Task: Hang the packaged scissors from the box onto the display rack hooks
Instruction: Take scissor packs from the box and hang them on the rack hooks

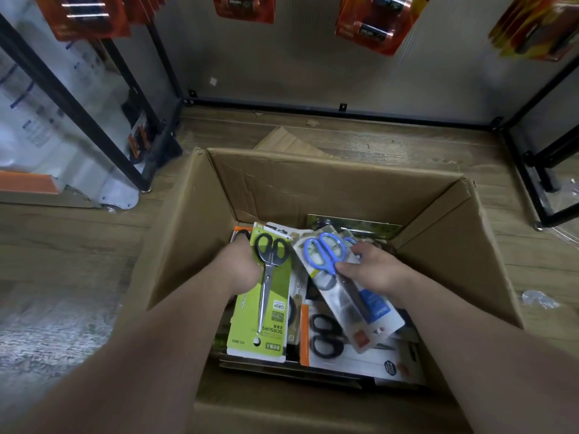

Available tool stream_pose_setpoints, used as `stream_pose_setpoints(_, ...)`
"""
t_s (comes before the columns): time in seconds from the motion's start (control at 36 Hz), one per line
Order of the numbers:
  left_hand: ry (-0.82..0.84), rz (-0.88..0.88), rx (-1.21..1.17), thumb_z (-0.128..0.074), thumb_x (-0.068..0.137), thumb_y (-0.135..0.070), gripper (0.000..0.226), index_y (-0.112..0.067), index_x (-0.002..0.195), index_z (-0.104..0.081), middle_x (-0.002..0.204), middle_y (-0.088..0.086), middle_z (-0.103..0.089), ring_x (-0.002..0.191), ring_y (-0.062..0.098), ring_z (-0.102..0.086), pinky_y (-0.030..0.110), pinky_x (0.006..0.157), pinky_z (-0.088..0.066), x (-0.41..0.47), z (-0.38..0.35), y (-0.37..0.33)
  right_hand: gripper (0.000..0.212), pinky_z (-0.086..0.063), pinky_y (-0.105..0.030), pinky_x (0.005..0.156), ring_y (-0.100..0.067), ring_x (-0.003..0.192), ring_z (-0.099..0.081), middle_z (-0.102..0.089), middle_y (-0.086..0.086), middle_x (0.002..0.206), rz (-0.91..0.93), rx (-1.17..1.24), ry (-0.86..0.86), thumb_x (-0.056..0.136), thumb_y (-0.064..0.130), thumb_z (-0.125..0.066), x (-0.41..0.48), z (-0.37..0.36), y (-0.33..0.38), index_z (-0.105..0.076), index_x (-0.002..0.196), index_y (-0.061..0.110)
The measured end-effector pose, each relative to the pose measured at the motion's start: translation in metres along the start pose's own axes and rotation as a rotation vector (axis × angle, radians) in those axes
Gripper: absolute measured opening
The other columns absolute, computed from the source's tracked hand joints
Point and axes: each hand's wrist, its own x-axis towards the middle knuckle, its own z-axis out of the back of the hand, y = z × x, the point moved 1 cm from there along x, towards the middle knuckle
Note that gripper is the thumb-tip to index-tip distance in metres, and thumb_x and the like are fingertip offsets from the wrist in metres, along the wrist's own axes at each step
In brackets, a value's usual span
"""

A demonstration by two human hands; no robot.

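The left hand grips a green pack of black scissors by the box's left wall. The right hand pinches a blue scissors pack in the middle of the cardboard box. More packs lie underneath. I see no scissors hung up, so nearly all the job looks left.

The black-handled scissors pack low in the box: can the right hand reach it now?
Probably not. The right hand holds the blue-handled pack, which lies partly over the black-handled pack.
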Motion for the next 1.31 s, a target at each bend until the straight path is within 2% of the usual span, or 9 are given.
stream_pose_setpoints(0.08, 0.009, 0.003, -0.056, -0.058, 0.098, -0.008, 0.045, -0.012, 0.139, -0.039, 0.088, 0.002, -0.056, 0.071, 0.017, -0.057, 0.027, 0.049, -0.043, -0.002, 0.0, 0.0, 0.073, -0.041, -0.036, 0.107, -0.025, 0.129, -0.049, -0.042, -0.006, 0.151, -0.026, 0.037, 0.07, 0.091, 0.04, -0.069, -0.001, -0.009, 0.009, -0.034, 0.151, 0.017)
stream_pose_setpoints(0.19, 0.02, -0.009, -0.122, -0.058, 0.097, -0.008, 0.041, -0.012, 0.135, -0.043, 0.092, 0.001, -0.057, 0.081, 0.022, -0.058, 0.028, 0.057, -0.042, -0.006, 0.002, -0.001, 0.049, -0.053, -0.032, 0.085, -0.015, 0.09, -0.064, -0.06, 0.0, 0.115, -0.026, 0.233, 0.184, 0.095, 0.025, -0.067, -0.007, -0.031, 0.029, -0.047, 0.136, 0.008)
stream_pose_setpoints(0.28, 0.027, 0.016, -0.16, -0.053, 0.098, -0.007, 0.043, -0.015, 0.139, -0.042, 0.101, 0.003, -0.059, 0.085, 0.024, -0.06, 0.028, 0.053, -0.045, -0.003, 0.001, 0.0, 0.018, -0.058, -0.046, 0.086, -0.029, 0.094, -0.07, -0.071, -0.009, 0.105, -0.023, 0.22, 0.191, 0.096, 0.028, -0.064, -0.007, -0.051, 0.04, -0.061, 0.104, 0.012)
stream_pose_setpoints(0.36, 0.027, 0.044, -0.195, -0.048, 0.098, -0.009, 0.051, -0.017, 0.147, -0.039, 0.109, 0.011, -0.066, 0.091, 0.031, -0.068, 0.042, 0.069, -0.06, -0.001, -0.001, 0.001, 0.027, -0.056, -0.041, 0.089, -0.029, 0.099, -0.068, -0.07, -0.008, 0.107, 0.015, 0.042, 0.175, 0.095, 0.042, -0.06, -0.008, -0.062, 0.047, -0.059, 0.083, 0.019)
stream_pose_setpoints(0.53, -0.01, 0.097, -0.229, -0.036, 0.109, -0.03, 0.046, -0.011, 0.15, -0.038, 0.138, 0.016, -0.055, 0.118, 0.035, -0.055, 0.04, 0.082, -0.05, -0.005, 0.0, -0.003, 0.036, -0.045, -0.028, 0.075, -0.023, 0.09, -0.057, -0.058, 0.001, 0.085, 0.041, -0.125, 0.143, 0.094, 0.053, -0.057, -0.008, -0.065, 0.051, -0.057, 0.093, 0.016)
stream_pose_setpoints(0.67, 0.059, 0.104, -0.253, -0.05, 0.104, -0.031, 0.048, -0.015, 0.148, -0.038, 0.103, 0.0, -0.058, 0.083, 0.014, -0.058, 0.03, 0.06, -0.048, -0.007, -0.001, -0.003, 0.04, -0.043, -0.027, 0.063, -0.018, 0.075, -0.057, -0.057, 0.001, 0.077, 0.042, -0.117, 0.152, 0.092, 0.053, -0.061, -0.004, -0.071, 0.052, -0.053, 0.071, 0.02)
stream_pose_setpoints(0.86, 0.125, 0.153, -0.268, -0.052, 0.103, -0.028, 0.027, -0.018, 0.128, -0.051, 0.113, 0.007, -0.067, 0.101, 0.03, -0.068, 0.052, 0.085, -0.059, -0.013, 0.005, -0.003, 0.048, -0.055, -0.042, 0.093, -0.027, 0.099, -0.067, -0.069, -0.009, 0.108, 0.028, -0.045, 0.151, 0.093, 0.052, -0.057, -0.005, -0.073, 0.054, -0.066, 0.11, 0.008)
stream_pose_setpoints(1.19, 0.08, 0.098, -0.283, -0.048, 0.104, -0.025, 0.017, -0.019, 0.12, -0.051, 0.111, 0.008, -0.065, 0.1, 0.03, -0.067, 0.052, 0.086, -0.058, -0.023, 0.017, -0.003, 0.037, -0.045, -0.028, 0.068, -0.014, 0.073, -0.057, -0.061, 0.0, 0.08, 0.075, 0.035, 0.128, 0.095, 0.05, -0.056, -0.01, -0.073, 0.057, -0.058, 0.082, 0.016)
stream_pose_setpoints(1.31, 0.086, 0.073, -0.312, -0.049, 0.104, -0.026, 0.014, -0.021, 0.117, -0.05, 0.109, 0.005, -0.065, 0.099, 0.029, -0.067, 0.052, 0.087, -0.058, -0.029, 0.018, -0.008, 0.053, -0.048, -0.03, 0.081, -0.019, 0.096, -0.059, -0.058, -0.002, 0.105, 0.084, 0.085, 0.072, 0.093, 0.049, -0.061, -0.016, -0.065, 0.055, -0.047, 0.126, 0.01)
